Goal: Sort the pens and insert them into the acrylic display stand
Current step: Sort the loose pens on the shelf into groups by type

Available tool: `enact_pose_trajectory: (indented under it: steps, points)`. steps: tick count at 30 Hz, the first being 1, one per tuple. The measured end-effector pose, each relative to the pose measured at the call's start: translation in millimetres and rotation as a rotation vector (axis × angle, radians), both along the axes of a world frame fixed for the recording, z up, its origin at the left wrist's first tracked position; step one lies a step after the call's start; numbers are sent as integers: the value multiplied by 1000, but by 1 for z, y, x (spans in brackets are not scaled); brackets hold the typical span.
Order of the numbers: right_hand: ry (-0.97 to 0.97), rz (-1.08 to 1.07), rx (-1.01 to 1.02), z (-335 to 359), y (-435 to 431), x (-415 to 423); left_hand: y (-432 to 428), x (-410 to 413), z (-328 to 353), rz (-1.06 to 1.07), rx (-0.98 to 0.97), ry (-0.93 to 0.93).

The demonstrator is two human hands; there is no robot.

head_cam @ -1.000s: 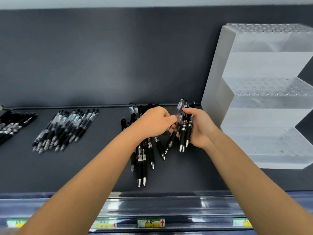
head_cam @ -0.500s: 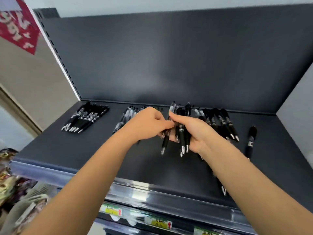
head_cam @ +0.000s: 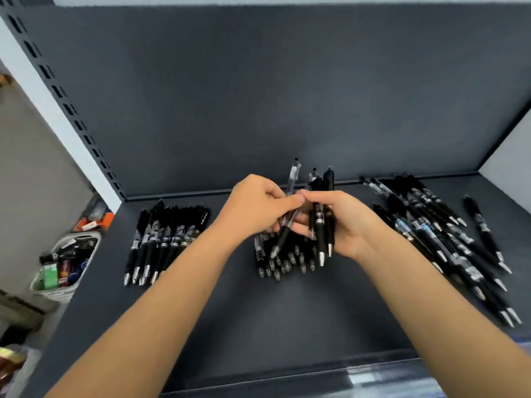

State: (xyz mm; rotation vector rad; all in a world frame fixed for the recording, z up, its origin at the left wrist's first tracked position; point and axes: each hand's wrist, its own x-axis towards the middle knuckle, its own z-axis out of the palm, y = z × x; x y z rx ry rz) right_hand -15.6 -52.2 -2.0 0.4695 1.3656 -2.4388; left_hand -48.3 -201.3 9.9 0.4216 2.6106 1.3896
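Nearest us, the front lip of the shelf (head_cam: 258, 326) is blurred and cut off. Beyond it we see the right hand (head_cam: 349, 225) curled round a bundle of pens (head_cam: 319, 222), tips pointing toward us. The left hand (head_cam: 255, 208) pinches one clear-barrelled pen (head_cam: 293, 178) at that bundle's left side. A middle pile (head_cam: 287, 264) lies partly hidden beneath both hands. A left pile (head_cam: 161, 239) and a right pile (head_cam: 448, 239) flank it.

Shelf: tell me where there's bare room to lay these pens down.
The widest bare patch of shelf is the front middle, bordered by the middle pile and the front edge. The near-left corner in front of the left pile is also free. The right pile sprawls nearly to the front: crowded.
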Motion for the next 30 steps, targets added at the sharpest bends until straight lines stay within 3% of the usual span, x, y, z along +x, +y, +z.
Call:
enact_pose_trajectory:
  steps: [3,6,12,18,24,30]
  points:
    - [7,-18,207,3,8,1,3,-3,-3,17,-79,48]
    - [-17,-51,393,6,28,-1,8,-2,-9,43,-318,163]
    - [-31,25,469,3,37,-9,26,8,-14,29,-609,306]
    - [-11,80,526,-4,36,-21,29,11,-14,45,-526,320]
    - [-40,83,257,-6,47,-18,31,12,-18,115,-514,358]
    - [-12,141,-44,-6,55,-8,43,10,-14,129,-275,272]
